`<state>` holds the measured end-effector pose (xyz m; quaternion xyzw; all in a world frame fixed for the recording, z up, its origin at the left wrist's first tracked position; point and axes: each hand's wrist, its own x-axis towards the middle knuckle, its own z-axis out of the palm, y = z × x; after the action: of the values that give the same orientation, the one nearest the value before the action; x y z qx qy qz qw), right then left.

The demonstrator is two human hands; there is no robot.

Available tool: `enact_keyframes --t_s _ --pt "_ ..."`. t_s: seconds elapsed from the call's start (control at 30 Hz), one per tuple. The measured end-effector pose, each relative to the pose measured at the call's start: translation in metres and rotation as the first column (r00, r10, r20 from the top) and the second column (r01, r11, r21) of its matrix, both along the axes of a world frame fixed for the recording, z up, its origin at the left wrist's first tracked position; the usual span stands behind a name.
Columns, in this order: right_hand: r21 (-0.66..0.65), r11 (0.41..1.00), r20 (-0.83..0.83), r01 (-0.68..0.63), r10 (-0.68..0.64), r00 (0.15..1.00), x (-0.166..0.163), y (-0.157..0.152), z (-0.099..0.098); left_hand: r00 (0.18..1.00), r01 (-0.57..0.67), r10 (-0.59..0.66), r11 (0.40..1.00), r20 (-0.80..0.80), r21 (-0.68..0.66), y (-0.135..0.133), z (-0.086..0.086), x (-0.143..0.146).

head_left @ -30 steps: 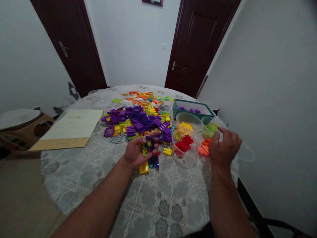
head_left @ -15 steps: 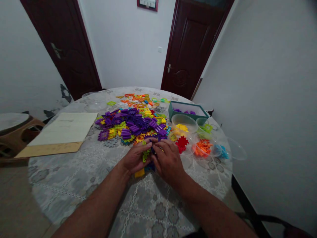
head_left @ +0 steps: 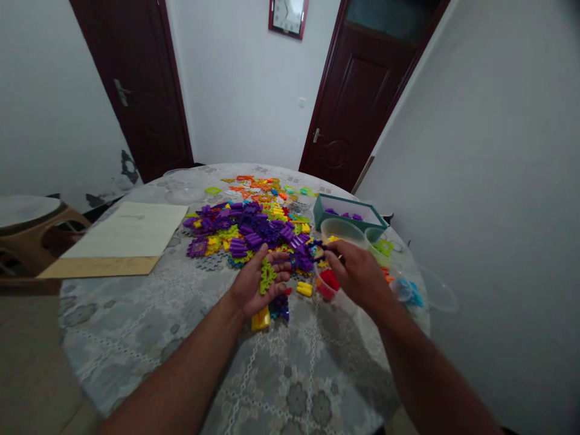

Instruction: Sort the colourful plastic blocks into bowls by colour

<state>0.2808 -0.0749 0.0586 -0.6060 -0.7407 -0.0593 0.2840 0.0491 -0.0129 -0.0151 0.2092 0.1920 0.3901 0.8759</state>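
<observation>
My left hand [head_left: 258,281] is turned palm up, with a lime-green interlocking building piece [head_left: 267,277] resting across it and the fingers spread loosely. In my right hand [head_left: 357,269], a dark purple interlocking piece [head_left: 318,246] is pinched between thumb and fingers. That hand hovers beside the clear tubs, above the one with red pieces [head_left: 328,284]. Under and beside my left hand lie a yellow piece [head_left: 260,319] and dark blue-purple pieces [head_left: 280,307]. A small yellow piece [head_left: 304,289] lies between my hands. The mixed pile of purple pieces [head_left: 254,226] spreads just beyond them.
A green box [head_left: 378,220] holding purple pieces stands at the back right. Clear tubs hold blue pieces [head_left: 410,293] and lime pieces [head_left: 384,246]. A paper sheet [head_left: 122,229] covers the left side of the round table. Orange pieces [head_left: 247,192] lie farther back.
My hands have come apart. My right hand has moved right toward the tubs with the purple piece, while my left has opened out around the green piece. The view has tilted up slightly.
</observation>
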Motion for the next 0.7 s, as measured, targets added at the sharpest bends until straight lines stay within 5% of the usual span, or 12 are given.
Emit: enact_keyframes --t_s 0.1,0.2,0.33,0.4,0.5,0.6,0.7 --pt "0.003 0.967 0.214 0.254 -0.249 0.945 0.029 0.042 0.021 0.998 -0.007 0.009 0.999 0.058 -0.034 0.002 0.001 -0.002" --pt "0.049 0.87 0.308 0.49 -0.48 0.822 0.056 0.089 0.034 0.995 -0.046 0.051 0.997 0.09 -0.057 0.004 0.001 -0.002" --pt "0.086 0.813 0.248 0.576 -0.577 0.778 0.069 0.12 0.041 0.99 -0.092 0.099 0.993 0.098 -0.073 0.006 -0.004 -0.002" --pt "0.078 0.882 0.182 0.465 -0.471 0.863 0.057 0.113 0.036 0.987 -0.117 0.125 0.99 0.099 -0.076 0.007 -0.007 -0.001" --pt "-0.008 0.998 0.056 0.064 -0.063 0.996 0.012 0.078 0.018 0.978 -0.17 0.177 0.983 0.114 -0.072 0.009 -0.009 0.001" --pt "-0.129 0.952 -0.068 -0.277 0.271 0.96 -0.044 0.033 -0.011 0.957 -0.253 0.261 0.965 0.125 -0.072 0.01 -0.009 0.004" --pt "-0.171 0.916 -0.182 -0.363 0.333 0.925 -0.084 0.007 -0.037 0.939 -0.331 0.334 0.942 0.082 -0.053 0.01 -0.011 0.006"
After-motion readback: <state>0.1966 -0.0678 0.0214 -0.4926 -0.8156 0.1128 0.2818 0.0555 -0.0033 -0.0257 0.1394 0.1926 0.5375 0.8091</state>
